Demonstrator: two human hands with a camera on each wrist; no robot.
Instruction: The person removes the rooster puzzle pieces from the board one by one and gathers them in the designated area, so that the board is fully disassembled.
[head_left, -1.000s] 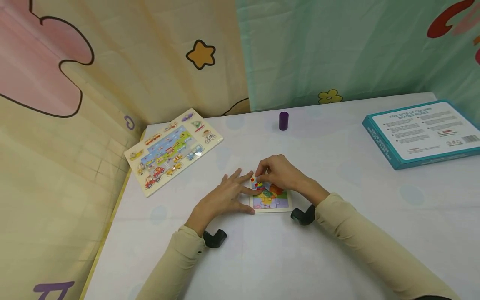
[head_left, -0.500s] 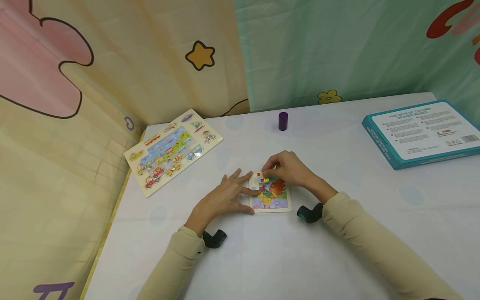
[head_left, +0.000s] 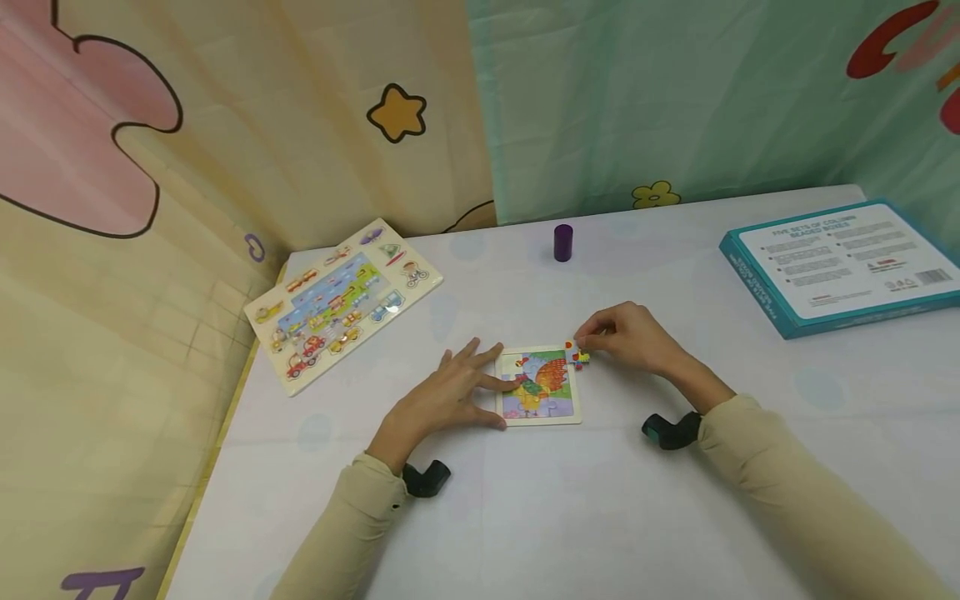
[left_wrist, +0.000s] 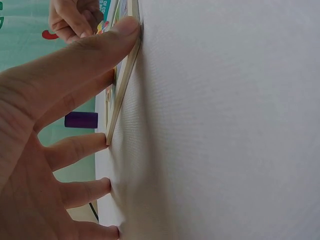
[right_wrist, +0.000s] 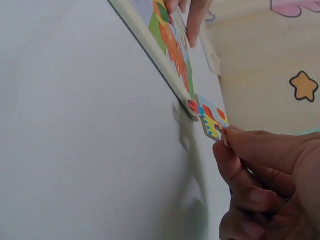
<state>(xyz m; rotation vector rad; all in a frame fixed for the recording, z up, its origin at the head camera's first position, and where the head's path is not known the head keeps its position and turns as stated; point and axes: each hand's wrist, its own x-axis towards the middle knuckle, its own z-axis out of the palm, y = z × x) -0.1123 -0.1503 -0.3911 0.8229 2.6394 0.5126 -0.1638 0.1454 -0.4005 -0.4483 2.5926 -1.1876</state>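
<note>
left hand (head_left: 446, 392) spread wide, touching one side of the puzzle (head_left: 542, 387), likely steadying it | right hand (head_left: 633, 337) pinches a loose piece (head_left: 573, 352) by one end, presumably leaving its picture uncovered | puzzle between both hands on the bench (head_left: 525, 500)

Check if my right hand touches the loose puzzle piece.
Touching: the right wrist view shows your right hand pinching the puzzle piece by its edge.

Purple cylinder (head_left: 563, 243); teal box (head_left: 843, 267); vehicle board (head_left: 343, 305)
</note>
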